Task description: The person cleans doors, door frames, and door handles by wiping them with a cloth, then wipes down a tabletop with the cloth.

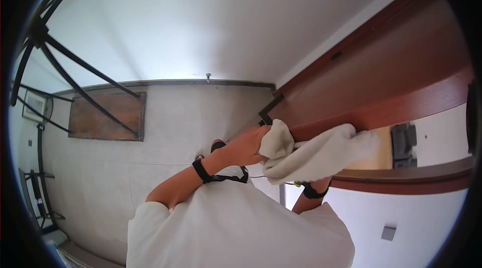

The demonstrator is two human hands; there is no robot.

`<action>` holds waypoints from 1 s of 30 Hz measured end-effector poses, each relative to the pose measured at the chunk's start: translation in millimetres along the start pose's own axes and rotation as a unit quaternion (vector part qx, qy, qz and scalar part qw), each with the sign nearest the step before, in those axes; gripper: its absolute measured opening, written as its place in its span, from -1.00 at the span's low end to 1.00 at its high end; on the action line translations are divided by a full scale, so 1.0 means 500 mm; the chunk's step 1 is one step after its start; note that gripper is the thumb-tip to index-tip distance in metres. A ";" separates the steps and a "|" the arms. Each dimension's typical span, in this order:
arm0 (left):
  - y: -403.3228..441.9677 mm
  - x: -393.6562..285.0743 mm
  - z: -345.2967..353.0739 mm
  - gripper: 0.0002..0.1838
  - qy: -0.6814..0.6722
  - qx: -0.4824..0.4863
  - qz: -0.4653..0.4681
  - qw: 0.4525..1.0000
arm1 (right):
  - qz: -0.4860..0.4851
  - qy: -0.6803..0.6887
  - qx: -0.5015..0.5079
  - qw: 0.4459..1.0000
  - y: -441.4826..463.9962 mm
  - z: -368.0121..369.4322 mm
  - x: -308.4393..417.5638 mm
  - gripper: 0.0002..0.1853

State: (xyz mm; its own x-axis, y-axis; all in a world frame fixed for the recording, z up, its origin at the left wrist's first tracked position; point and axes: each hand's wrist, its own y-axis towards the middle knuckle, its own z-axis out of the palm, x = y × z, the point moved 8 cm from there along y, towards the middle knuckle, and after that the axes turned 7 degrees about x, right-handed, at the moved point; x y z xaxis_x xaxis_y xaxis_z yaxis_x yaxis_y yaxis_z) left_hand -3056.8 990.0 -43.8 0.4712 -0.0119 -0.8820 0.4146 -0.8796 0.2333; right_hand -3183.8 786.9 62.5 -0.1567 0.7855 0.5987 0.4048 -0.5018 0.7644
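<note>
A whitish towel-like cloth (pixel 314 160) hangs in folds against the edge of a reddish-brown wooden door (pixel 381 87). My left hand (pixel 250 143) is closed on the bunched left end of this cloth, close to the dark door handle (pixel 271 109); its fingertips are covered by the fabric. My right forearm, with a black wristband (pixel 315 191), reaches up behind the cloth's lower right part. The cloth hides my right hand, so its fingers do not show. The cloth's right end is blurred.
The door stands ajar beside its wooden frame (pixel 401 181). A dark sofa (pixel 404 145) shows through the gap. To the left are a black metal stand (pixel 75 62), a brown mat (pixel 103 117) and a framed picture (pixel 34 105). A doorstop (pixel 208 76) sits low on the wall.
</note>
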 end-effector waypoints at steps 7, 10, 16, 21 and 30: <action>0.011 0.051 0.053 -0.18 0.060 -0.026 0.032 0.997 | 0.018 -0.076 0.039 0.996 -0.122 0.071 -0.032 -0.22; 0.019 0.077 0.071 -0.17 -0.005 -0.016 0.023 1.000 | 0.054 -0.052 0.065 0.995 -0.172 0.112 -0.070 -0.21; 0.023 -0.009 0.019 -0.13 -0.146 0.023 0.003 0.989 | 0.077 -0.004 0.113 0.991 -0.167 0.072 -0.123 -0.19; 0.066 -0.197 -0.081 -0.17 -0.073 -0.021 0.158 0.985 | 0.002 -0.019 0.138 0.990 -0.020 -0.040 -0.044 -0.17; 0.045 -0.030 -0.029 -0.37 -0.040 -0.030 0.065 0.997 | -0.042 -0.048 0.233 0.970 -0.085 0.034 -0.057 -0.22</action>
State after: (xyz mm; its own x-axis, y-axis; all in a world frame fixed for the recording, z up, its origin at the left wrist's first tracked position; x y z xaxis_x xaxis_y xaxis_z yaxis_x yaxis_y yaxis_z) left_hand -3043.3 977.1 -19.2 0.4615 -0.1628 -0.8721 0.4018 -0.8381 0.3691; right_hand -3181.3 791.8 8.9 -0.1306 0.8576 0.4974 0.7615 -0.2346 0.6043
